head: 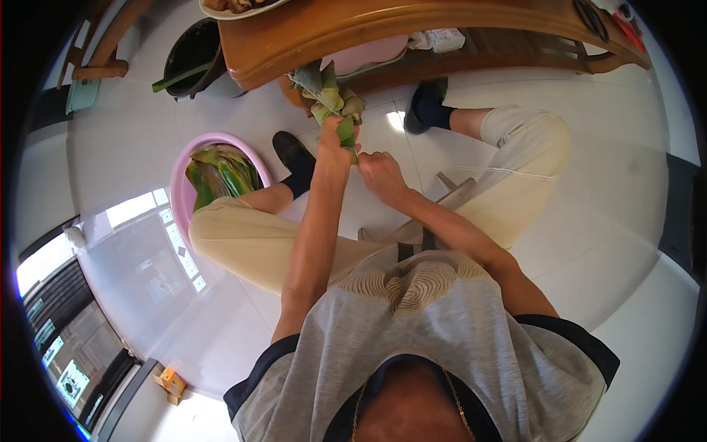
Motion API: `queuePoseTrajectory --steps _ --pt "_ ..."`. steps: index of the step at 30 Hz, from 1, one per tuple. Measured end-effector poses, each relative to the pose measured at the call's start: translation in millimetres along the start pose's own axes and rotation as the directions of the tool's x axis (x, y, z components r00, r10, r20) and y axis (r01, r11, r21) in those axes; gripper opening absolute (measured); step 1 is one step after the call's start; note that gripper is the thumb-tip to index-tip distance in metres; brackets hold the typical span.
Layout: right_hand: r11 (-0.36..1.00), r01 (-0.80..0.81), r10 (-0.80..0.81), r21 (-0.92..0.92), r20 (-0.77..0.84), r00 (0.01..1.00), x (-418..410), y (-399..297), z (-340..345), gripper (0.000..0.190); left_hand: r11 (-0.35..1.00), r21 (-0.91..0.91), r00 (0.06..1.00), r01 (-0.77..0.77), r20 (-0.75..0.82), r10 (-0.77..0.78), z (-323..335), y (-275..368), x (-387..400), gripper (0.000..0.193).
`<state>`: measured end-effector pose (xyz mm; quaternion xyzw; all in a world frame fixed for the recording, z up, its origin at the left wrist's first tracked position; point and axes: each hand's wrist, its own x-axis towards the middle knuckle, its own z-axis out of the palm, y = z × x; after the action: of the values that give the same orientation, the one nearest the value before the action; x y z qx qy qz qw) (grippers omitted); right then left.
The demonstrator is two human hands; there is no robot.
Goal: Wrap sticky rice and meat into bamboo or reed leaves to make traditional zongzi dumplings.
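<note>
My left hand (333,135) is closed around a green leaf-wrapped packet (346,132), which looks like a zongzi. Just to its right, my right hand (381,172) has its fingers curled at the packet's lower tip; what they pinch is hidden. Above my left hand, a bunch of tied leaf packets (327,91) hangs by the corner of the wooden table (309,41). A thin white string (500,170) crosses my right trouser leg.
A pink basin (178,182) of long green leaves (223,174) stands by my left knee. A dark bucket (190,55) with a leaf strip is beyond it. On the table are a plate of food (243,12) and black-handled scissors (591,21). A wooden stool (458,193) shows between my legs.
</note>
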<state>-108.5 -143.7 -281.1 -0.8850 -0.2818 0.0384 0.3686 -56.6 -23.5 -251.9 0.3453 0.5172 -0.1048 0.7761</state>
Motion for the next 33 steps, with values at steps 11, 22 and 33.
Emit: queuePoseTrajectory --steps 11,22,33 --pt "0.989 -0.076 0.072 0.127 0.036 0.997 -12.7 -13.9 -28.7 0.009 0.979 -0.120 0.875 -0.166 0.439 0.203 -31.1 -25.9 -41.7 0.039" --pt "0.849 -0.231 0.201 0.475 0.114 0.973 -16.0 -29.9 -33.6 0.022 0.956 -0.044 0.930 -0.292 0.222 0.294 -16.4 -28.5 -37.4 0.046" --pt "0.875 -0.211 0.175 0.436 0.122 0.977 -16.3 -48.5 -47.2 0.019 0.970 0.028 0.959 -0.240 0.164 0.233 -14.5 -16.2 -27.8 0.049"
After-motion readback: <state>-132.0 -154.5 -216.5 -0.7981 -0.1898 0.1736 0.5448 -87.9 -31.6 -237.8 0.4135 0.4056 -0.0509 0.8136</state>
